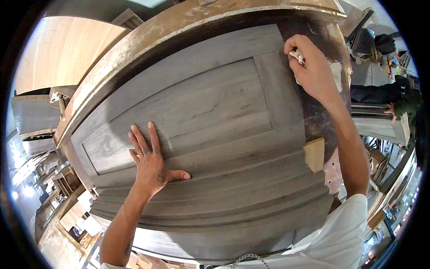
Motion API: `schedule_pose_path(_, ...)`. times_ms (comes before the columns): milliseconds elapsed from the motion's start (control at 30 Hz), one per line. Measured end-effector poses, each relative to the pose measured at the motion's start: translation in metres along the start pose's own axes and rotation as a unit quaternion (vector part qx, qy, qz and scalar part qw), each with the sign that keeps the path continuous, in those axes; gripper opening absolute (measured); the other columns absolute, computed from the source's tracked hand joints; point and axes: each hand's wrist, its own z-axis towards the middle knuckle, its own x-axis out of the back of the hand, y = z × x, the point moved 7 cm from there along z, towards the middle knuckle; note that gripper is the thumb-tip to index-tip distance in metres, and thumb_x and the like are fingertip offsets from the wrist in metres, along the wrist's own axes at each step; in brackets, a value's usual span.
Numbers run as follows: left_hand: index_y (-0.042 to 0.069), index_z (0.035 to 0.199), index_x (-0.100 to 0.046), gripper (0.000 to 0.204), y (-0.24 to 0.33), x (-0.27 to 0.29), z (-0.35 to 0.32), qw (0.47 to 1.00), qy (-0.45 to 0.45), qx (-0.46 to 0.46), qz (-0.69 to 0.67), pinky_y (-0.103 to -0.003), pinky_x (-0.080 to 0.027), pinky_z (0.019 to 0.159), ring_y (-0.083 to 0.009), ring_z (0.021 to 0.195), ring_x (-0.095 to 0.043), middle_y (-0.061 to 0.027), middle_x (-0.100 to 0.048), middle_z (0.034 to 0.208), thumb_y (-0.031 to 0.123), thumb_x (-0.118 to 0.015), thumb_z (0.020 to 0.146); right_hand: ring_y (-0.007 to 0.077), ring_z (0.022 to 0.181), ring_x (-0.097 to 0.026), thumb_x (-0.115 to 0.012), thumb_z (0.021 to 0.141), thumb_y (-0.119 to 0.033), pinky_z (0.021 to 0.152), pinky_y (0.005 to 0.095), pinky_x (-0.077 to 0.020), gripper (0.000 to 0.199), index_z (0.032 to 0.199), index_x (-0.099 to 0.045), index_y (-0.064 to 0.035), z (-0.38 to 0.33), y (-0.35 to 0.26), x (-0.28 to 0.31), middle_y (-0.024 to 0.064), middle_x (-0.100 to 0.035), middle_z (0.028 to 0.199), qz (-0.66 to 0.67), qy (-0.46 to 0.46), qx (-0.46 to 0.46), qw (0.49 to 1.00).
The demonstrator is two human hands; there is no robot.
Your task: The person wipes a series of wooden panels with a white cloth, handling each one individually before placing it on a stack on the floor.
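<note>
A grey-stained wooden cabinet door [210,103] with a recessed centre panel lies flat before me. My left hand [152,166] rests on its near left part, fingers spread and thumb out to the right, holding nothing. At the far right corner of the door, my right hand [313,67] is closed round a crumpled white wad [297,56]. Whether the wad is cloth or paper I cannot tell. The curled fingers hide most of it. Just past this hand, a pale scrap [336,74] lies on the dark-stained worktable [318,121].
Several more grey boards [233,193] lie in layers on my side of the door. A light wood block [315,154] sits at their right end. A raised wooden rim [179,27] curves along the far side. At the right, another person [380,92] is beside a grey panel [376,128].
</note>
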Motion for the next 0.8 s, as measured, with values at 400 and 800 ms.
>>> schedule_pose_path(400,0.009,0.149,0.012,0.156,0.0,0.0,0.0,1.0,-0.007,0.004,-0.002,-0.075,-0.013,0.1,-0.054,0.136,0.019,-0.0329,0.025,0.147,0.056,-0.087,0.038,0.028,0.083,-0.061,-0.06,0.074,0.001,0.071,0.0389,-0.0482,0.026,0.095,-0.068,-0.0132,-0.017,-0.011,-0.004,0.0082,-0.061,0.093,-0.098,0.096,0.045,0.99)
schedule_pose_path(800,0.01,0.15,0.008,0.155,0.0,0.003,-0.002,1.0,0.014,0.004,0.0,-0.075,-0.014,0.099,-0.054,0.137,0.014,-0.0326,0.02,0.149,0.057,-0.087,0.037,0.0302,0.086,-0.058,-0.059,0.076,-0.002,0.072,0.0423,-0.0471,0.017,0.089,-0.06,-0.013,-0.003,-0.013,-0.007,0.0078,-0.056,0.09,-0.135,0.059,0.009,0.989)
